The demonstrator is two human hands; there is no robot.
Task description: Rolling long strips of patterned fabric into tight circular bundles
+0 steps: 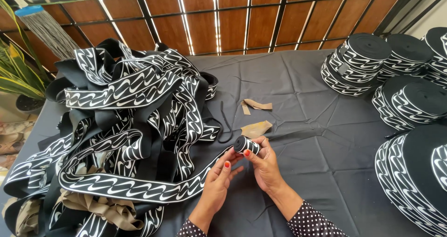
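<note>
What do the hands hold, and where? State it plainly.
Both hands hold a small roll of patterned black-and-white band: right hand grips the roll's sides with its fingertips, left hand pinches the trailing strip just below it.

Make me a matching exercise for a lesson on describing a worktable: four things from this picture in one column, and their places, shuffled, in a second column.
Things:
1. small roll of band
2. loose heap of band
3. finished rolls
4. tan paper scraps

Places:
A. stacked at the right edge of the table
B. piled on the left side of the table
C. between the fingertips of the left hand and right hand
D. lying on the dark cloth just beyond the hands

Pairs: 1-C, 2-B, 3-A, 4-D
</note>
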